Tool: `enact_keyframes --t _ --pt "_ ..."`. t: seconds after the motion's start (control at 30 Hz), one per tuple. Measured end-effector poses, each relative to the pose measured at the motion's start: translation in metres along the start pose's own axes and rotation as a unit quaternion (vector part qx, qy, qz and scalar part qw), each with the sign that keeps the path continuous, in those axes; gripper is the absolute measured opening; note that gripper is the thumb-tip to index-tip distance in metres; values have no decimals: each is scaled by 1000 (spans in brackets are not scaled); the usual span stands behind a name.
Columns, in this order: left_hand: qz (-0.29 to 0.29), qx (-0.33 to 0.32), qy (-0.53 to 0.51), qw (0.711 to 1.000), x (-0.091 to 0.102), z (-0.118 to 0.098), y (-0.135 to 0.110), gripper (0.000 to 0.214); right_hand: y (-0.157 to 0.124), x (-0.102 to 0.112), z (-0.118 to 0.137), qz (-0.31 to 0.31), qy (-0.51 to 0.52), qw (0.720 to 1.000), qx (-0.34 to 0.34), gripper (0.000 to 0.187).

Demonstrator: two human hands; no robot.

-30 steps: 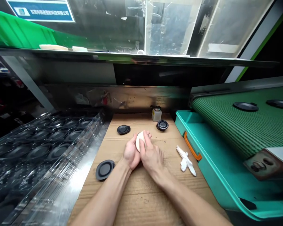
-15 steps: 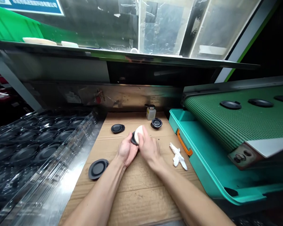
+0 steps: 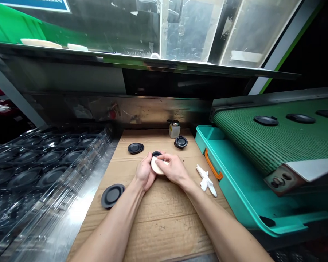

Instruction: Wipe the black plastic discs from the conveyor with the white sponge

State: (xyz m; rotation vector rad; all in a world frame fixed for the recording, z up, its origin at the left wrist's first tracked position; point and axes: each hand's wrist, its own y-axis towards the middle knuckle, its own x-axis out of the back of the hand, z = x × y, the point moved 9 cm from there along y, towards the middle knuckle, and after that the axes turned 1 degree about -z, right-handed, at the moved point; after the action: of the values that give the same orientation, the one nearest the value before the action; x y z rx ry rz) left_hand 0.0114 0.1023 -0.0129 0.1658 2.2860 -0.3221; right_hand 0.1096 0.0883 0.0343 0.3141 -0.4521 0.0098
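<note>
Over the cardboard sheet, my left hand is closed around a round black plastic lid-like part, whose far edge shows. My right hand pinches a cream-white round pad and lays it against that part, covering its near side. Left of my wrist rests a larger black disc with a tab. Farther back are a small stack of black discs and, on the right, another black round part. Behind that one stands a small translucent bottle with a dark cap.
A teal bin with an orange handle borders the right side, below a green conveyor belt carrying black discs. A crumpled white cloth lies near the bin. Clear trays of black discs fill the left. A metal shelf crosses above.
My right hand has moved the white pad from the far right side of the black part down to its near side. The left hand stays nearly in place, holding the part.
</note>
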Motion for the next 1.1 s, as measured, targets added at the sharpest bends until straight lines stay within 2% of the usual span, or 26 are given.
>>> enact_keyframes --t 0.07,0.2,0.33,0.5,0.6,0.67,0.77,0.93,1.0,1.1 --pt "2 3 3 1000 0 2 1 31 1 0 0 24 -27 999 5 22" --pt "-5 1 -2 1000 1 4 3 29 2 21 1 -69 -114 991 13 28" --pt "-14 8 13 1000 2 4 5 35 -1 17 3 -41 -201 979 -6 31" --pt "-12 19 25 999 -3 9 5 35 -3 21 8 -51 -278 959 -37 38" --pt "-16 14 26 999 -5 11 4 35 -4 26 5 -82 -332 936 -87 42" --pt "-22 16 26 999 -3 11 4 35 -4 21 8 -77 -356 928 -75 42" --pt "-28 13 21 999 1 9 5 34 -5 11 9 -50 -360 930 -61 43" --pt "-17 18 28 999 1 7 3 33 -2 16 3 -58 -338 938 -52 43" --pt "-6 32 34 999 -1 7 1 32 1 30 -5 -84 -323 940 -69 42" --pt "9 49 34 998 -2 7 0 33 2 59 -17 -167 -273 942 -104 43"
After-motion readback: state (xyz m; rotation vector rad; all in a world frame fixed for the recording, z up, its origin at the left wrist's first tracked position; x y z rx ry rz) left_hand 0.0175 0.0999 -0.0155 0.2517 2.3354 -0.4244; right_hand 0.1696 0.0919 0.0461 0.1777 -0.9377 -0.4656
